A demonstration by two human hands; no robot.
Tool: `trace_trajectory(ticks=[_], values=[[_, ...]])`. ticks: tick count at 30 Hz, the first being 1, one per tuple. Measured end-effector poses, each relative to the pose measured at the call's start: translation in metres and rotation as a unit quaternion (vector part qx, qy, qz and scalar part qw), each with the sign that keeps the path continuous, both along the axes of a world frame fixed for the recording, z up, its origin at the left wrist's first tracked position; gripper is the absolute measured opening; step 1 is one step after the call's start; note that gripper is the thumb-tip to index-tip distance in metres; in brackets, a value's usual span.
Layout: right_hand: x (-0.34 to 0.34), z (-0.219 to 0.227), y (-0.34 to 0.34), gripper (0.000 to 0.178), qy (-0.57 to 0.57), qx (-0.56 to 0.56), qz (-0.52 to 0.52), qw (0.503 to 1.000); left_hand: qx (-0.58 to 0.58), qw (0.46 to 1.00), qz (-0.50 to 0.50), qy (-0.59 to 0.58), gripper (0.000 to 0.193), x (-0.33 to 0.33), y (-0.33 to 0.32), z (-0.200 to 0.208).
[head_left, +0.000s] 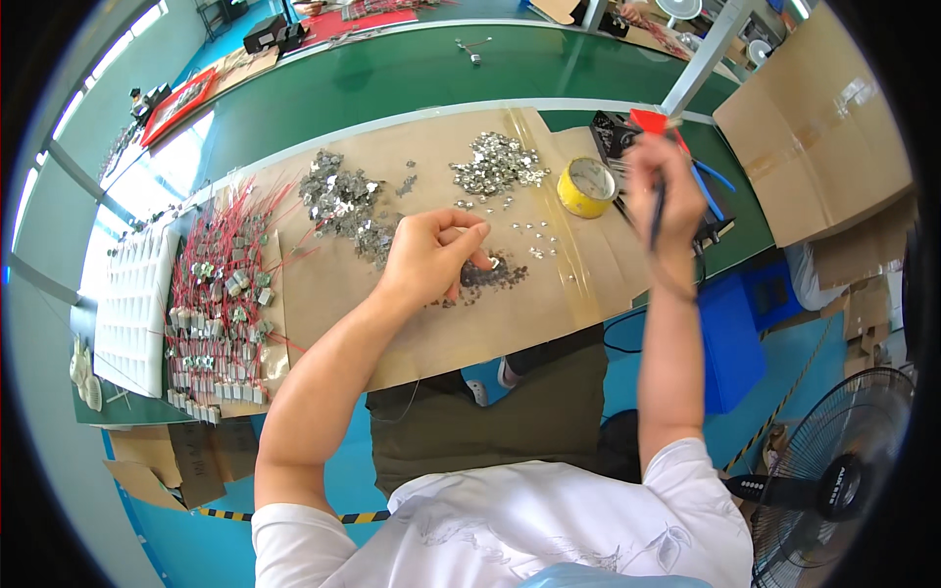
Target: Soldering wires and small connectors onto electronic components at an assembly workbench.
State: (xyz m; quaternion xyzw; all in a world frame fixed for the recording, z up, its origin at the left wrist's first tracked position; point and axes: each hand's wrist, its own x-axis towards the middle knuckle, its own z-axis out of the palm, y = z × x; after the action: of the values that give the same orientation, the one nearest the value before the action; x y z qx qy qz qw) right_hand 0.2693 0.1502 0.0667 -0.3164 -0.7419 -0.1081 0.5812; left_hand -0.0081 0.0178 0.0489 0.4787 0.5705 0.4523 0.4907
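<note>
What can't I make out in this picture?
In the head view:
- Dark tool in the right grip: motion-blurred.
- Black equipment: partly hidden behind the right grip.
- Left grip: its curled fingers hide what it may hold.
- Dark pieces: too small to tell exact shapes.
- Fan: cut off by the lower edge.

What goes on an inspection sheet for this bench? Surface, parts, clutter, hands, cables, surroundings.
Surface: brown cardboard sheet over a green bench, tape strips across its right part.
Job's things: small dark parts loose near the middle; silvery pieces heaped beyond; grey metal pieces heaped left.
Clutter: yellow tape roll; red-wired components beside a white tray.
Hands: left hand nearest the small dark parts, grip unclear; right hand, blurred, holds a dark slender tool.
Cables: blue cable at right.
Surroundings: black fan, large cardboard box.
</note>
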Motion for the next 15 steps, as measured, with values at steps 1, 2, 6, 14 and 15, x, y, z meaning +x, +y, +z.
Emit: trace_trajectory(ticks=[1,2,6,14,15], values=[[0.026,0.006,0.022,0.020,0.078,-0.118,-0.014,0.990,-0.010,1.000,-0.010,0.009,0.030,0.001,0.002,0.001],[0.049,0.021,0.048,0.023,-0.013,-0.003,-0.083,0.996,-0.021,0.999,-0.021,0.019,0.032,0.001,0.003,0.001],[0.112,0.018,0.124,0.021,-0.153,-0.155,-0.133,0.967,-0.016,0.998,-0.047,0.028,0.034,-0.001,0.005,-0.010],[0.013,-0.021,0.009,0.017,0.012,-0.067,0.005,0.998,0.070,0.997,-0.034,-0.007,0.031,0.001,0.003,-0.013],[0.002,-0.031,-0.007,0.017,0.021,-0.085,0.003,0.996,0.067,0.997,-0.032,-0.004,0.031,0.003,0.002,-0.012]])
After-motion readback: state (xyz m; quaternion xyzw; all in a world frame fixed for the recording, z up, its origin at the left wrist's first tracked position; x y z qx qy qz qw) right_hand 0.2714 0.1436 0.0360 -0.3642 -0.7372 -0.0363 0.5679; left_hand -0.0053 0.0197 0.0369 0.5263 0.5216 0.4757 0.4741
